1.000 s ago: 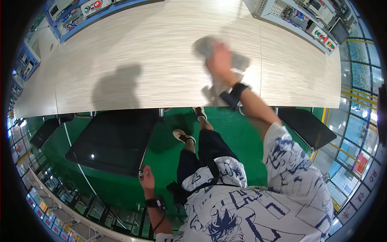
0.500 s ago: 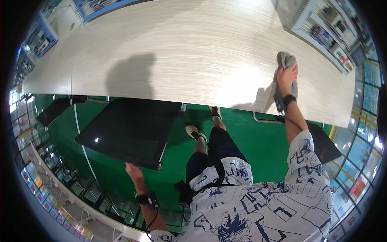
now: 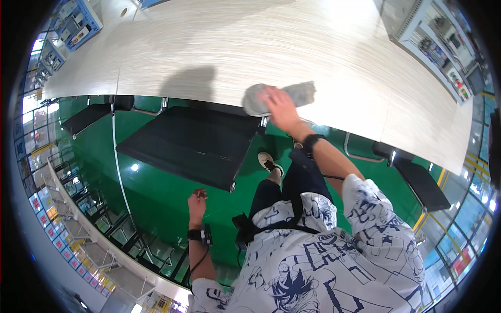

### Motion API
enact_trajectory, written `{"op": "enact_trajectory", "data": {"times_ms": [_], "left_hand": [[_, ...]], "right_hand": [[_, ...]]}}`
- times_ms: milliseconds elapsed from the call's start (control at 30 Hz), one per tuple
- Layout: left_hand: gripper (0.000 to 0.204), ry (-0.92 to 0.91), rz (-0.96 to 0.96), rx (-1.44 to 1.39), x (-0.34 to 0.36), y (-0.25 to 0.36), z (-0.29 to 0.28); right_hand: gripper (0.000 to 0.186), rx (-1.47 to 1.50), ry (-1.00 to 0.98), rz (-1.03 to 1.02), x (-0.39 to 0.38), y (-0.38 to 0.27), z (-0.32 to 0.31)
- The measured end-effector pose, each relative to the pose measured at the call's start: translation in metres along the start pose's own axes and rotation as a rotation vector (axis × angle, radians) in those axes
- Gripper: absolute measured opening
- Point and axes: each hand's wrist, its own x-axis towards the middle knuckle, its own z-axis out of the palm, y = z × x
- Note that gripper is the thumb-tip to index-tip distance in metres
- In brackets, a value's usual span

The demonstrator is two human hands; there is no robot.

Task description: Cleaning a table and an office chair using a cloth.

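Note:
A grey cloth (image 3: 301,94) lies folded on the pale wooden tabletop (image 3: 250,47), close to its near edge. My right hand (image 3: 281,107) rests on top of it, fingers curled over the fabric; cloth shows on both sides of the hand. A black band is around my right wrist. Down at my left side, away from the table, my left hand (image 3: 197,209) hangs with loosely bent fingers and nothing visible in it. A black strap with a small device is on that wrist.
A black-seated chair (image 3: 188,138) stands partly under the table edge, with another black chair (image 3: 420,182) to the right. Blue-framed equipment racks stand at the far left, and a grey-framed rack (image 3: 438,41) at the far right. The floor is green.
My right hand has swept the cloth leftward along the table's near edge, from the right end to the middle. My left hand has come away from the chair beside it.

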Motion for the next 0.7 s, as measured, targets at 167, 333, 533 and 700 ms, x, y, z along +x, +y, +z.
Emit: {"op": "enact_trajectory", "data": {"times_ms": [167, 333, 533, 700], "left_hand": [[0.022, -0.053, -0.006, 0.046, 0.019, -0.024, -0.004], [0.019, 0.066, -0.034, -0.076, 0.023, 0.008, -0.006], [0.018, 0.302, 0.098, -0.142, -0.001, 0.018, -0.011], [0.021, 0.303, 0.040, -0.162, -0.010, 0.071, -0.024]], "right_hand": [[0.072, -0.129, 0.229, 0.343, -0.119, 0.093, -0.051], [0.073, -0.268, 0.266, 0.718, -0.170, 0.186, -0.100], [0.070, -0.290, 0.280, 0.473, -0.031, 0.214, -0.078], [0.065, -0.120, 0.277, 0.156, 0.128, 0.115, 0.003]]}}
